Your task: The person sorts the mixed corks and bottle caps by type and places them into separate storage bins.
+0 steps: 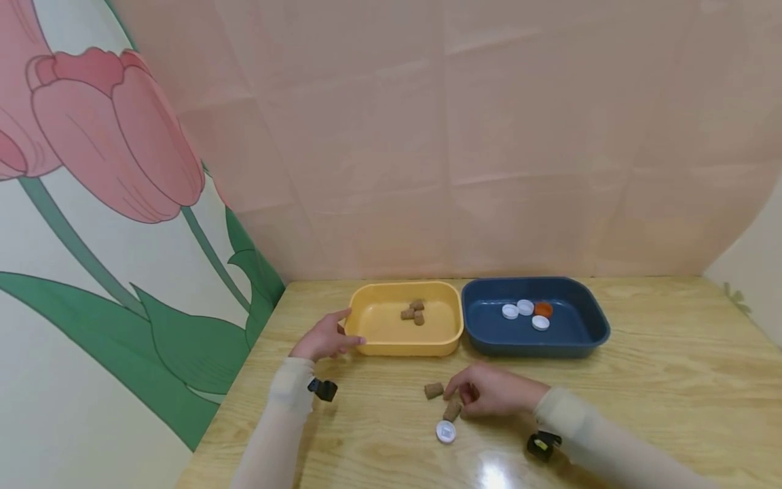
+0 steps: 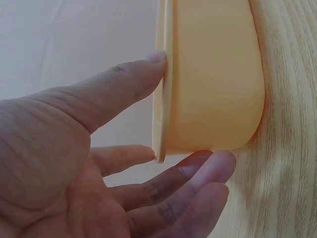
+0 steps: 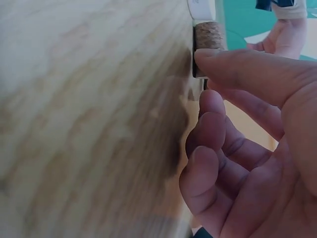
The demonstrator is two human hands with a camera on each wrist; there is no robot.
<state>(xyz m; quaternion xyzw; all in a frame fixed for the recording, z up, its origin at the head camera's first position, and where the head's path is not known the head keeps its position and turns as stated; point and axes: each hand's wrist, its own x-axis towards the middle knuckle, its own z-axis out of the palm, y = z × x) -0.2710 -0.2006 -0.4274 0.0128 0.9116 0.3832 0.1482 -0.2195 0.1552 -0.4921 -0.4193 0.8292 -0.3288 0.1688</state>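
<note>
My left hand [image 1: 324, 337] is at the left end of the yellow tray [image 1: 405, 349]. Its thumb lies against the rim [image 2: 159, 106], while the other fingers, loosely bent, reach along the outer wall. In front of the trays, my right hand [image 1: 497, 390] has thumb and index finger at a cork [image 1: 452, 410] on the table. The thumb covers part of this cork [image 3: 209, 34] in the right wrist view, and the index fingertip is largely hidden behind it. Another cork [image 1: 434, 390] lies just left of the hand. A white bottle cap [image 1: 446, 432] sits nearest me, close by the pinched cork.
Several corks [image 1: 418, 317] lie inside the yellow tray. Beside it on the right stands a dark blue tray [image 1: 537, 350] with white caps [image 1: 510, 311] and an orange cap [image 1: 543, 310]. Behind the wooden table [image 1: 666, 380] hangs a pink cloth [image 1: 446, 170]; a tulip-painted wall [image 1: 110, 136] rises at left.
</note>
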